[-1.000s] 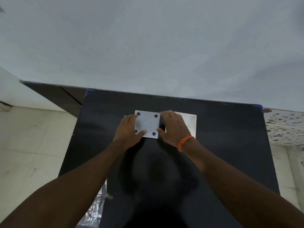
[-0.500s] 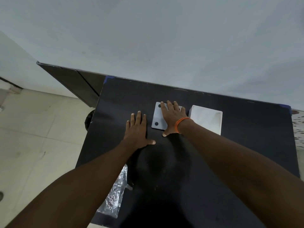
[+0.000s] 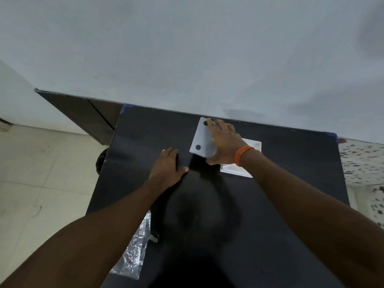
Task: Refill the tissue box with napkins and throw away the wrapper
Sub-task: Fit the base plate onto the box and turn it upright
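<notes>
My right hand (image 3: 223, 142) grips a white square panel (image 3: 201, 140) with dark round pads at its corners, tilted up off the black table (image 3: 291, 183). It looks like the tissue box's base cover. Just right of it lies the white tissue box (image 3: 252, 147), partly hidden under my right wrist. My left hand (image 3: 168, 167) lies flat on the table, fingers together, holding nothing. A clear crinkled plastic wrapper (image 3: 135, 246) hangs at the table's near left edge, under my left forearm.
A grey wall (image 3: 187, 48) stands right behind the table. A dark cabinet (image 3: 83, 115) sits at the back left over a pale tiled floor (image 3: 41, 173). A dark bag-like object (image 3: 101, 161) shows beside the table's left edge. A speckled surface (image 3: 361, 163) lies at the right.
My left hand let go of the panel and settled flat on the table. My right hand lifted the panel and tilted it up, moving it toward the box. The view shifted.
</notes>
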